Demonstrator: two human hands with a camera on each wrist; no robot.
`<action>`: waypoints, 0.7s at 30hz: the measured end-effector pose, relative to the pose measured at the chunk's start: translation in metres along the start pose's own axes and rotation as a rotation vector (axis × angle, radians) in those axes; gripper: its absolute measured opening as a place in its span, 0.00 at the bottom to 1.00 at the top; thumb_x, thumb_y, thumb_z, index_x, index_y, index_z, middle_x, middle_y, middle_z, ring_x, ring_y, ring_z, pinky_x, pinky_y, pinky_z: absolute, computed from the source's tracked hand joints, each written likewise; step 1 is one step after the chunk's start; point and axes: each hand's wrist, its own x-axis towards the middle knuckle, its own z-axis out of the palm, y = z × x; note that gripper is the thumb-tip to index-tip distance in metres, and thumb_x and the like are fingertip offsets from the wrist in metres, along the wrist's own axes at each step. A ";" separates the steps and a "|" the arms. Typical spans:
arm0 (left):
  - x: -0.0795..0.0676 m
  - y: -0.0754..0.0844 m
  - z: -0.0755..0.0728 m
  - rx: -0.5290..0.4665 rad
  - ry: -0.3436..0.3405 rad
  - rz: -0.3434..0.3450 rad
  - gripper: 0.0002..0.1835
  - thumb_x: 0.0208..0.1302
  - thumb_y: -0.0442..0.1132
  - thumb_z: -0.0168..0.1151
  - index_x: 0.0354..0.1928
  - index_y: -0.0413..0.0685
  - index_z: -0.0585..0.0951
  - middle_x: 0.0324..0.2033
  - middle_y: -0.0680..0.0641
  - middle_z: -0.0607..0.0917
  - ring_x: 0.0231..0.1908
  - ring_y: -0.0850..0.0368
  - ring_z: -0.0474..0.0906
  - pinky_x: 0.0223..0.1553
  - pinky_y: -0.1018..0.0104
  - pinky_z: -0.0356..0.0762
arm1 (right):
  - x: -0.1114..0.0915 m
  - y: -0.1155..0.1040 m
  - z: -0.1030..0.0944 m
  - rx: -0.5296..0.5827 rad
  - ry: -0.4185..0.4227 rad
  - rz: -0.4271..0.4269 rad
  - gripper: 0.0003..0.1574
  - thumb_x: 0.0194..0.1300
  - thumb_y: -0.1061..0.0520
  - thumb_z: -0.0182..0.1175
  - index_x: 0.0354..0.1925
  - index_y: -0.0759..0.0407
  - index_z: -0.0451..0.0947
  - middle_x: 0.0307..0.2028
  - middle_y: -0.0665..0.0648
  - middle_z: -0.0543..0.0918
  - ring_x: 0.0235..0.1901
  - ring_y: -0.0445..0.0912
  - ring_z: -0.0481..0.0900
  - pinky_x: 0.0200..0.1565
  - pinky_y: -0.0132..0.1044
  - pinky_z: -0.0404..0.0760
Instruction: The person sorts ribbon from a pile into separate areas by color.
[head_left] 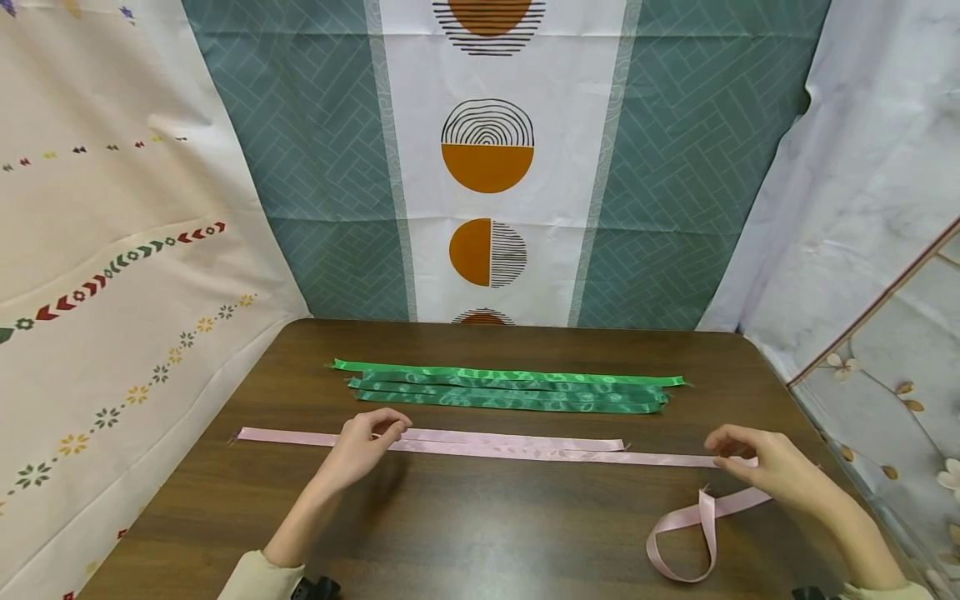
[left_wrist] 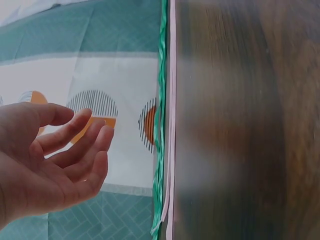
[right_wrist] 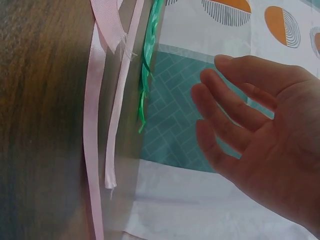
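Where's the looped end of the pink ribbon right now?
In the head view the pink ribbon's loop lies on the brown table at the near right, just below the right hand.

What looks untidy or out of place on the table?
The pink ribbon lies flat in straight strips, but its right end curls into a loose loop near the right hand. The green ribbons lie neatly stacked. Nothing looks damaged.

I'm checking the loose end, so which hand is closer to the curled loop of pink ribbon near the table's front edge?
Right. The right hand is just above and beside the pink loop at the table's right side. The left hand is far across the table, over the straight pink ribbon strips.
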 end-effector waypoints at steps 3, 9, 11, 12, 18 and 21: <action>0.001 0.003 0.003 -0.006 -0.016 0.004 0.08 0.69 0.35 0.57 0.43 0.44 0.84 0.41 0.43 0.87 0.40 0.57 0.82 0.37 0.66 0.76 | 0.000 0.000 -0.001 -0.009 -0.031 0.008 0.12 0.55 0.65 0.68 0.36 0.51 0.79 0.31 0.41 0.83 0.33 0.26 0.76 0.31 0.30 0.75; 0.004 0.008 0.010 -0.012 -0.075 0.051 0.08 0.69 0.37 0.57 0.43 0.43 0.84 0.40 0.43 0.87 0.39 0.58 0.80 0.38 0.66 0.75 | -0.003 0.003 -0.001 0.038 -0.115 -0.002 0.11 0.58 0.64 0.67 0.37 0.52 0.78 0.29 0.42 0.83 0.32 0.26 0.75 0.29 0.29 0.74; 0.005 0.008 0.013 -0.013 -0.105 0.082 0.09 0.69 0.38 0.57 0.43 0.43 0.84 0.40 0.43 0.87 0.39 0.58 0.80 0.38 0.67 0.75 | -0.004 0.005 -0.001 0.074 -0.153 0.001 0.10 0.59 0.64 0.66 0.38 0.53 0.78 0.30 0.44 0.82 0.32 0.26 0.75 0.29 0.29 0.75; 0.005 0.009 0.015 -0.015 -0.120 0.101 0.09 0.69 0.38 0.57 0.43 0.42 0.84 0.40 0.43 0.87 0.38 0.59 0.80 0.38 0.68 0.76 | -0.005 0.006 0.000 0.093 -0.173 0.005 0.09 0.59 0.64 0.65 0.38 0.54 0.78 0.30 0.44 0.82 0.32 0.26 0.75 0.29 0.29 0.76; 0.007 0.012 0.029 -0.041 -0.210 0.152 0.11 0.70 0.39 0.56 0.42 0.40 0.83 0.37 0.42 0.86 0.36 0.57 0.78 0.37 0.70 0.74 | -0.005 0.009 0.000 0.152 -0.279 0.039 0.10 0.58 0.64 0.66 0.39 0.57 0.78 0.32 0.46 0.83 0.34 0.26 0.75 0.31 0.29 0.77; 0.009 0.015 0.036 -0.052 -0.256 0.158 0.11 0.70 0.40 0.56 0.43 0.40 0.83 0.37 0.42 0.86 0.36 0.55 0.79 0.37 0.70 0.74 | -0.006 0.009 0.000 0.181 -0.340 0.069 0.10 0.59 0.63 0.65 0.40 0.58 0.77 0.34 0.48 0.83 0.34 0.26 0.74 0.32 0.29 0.77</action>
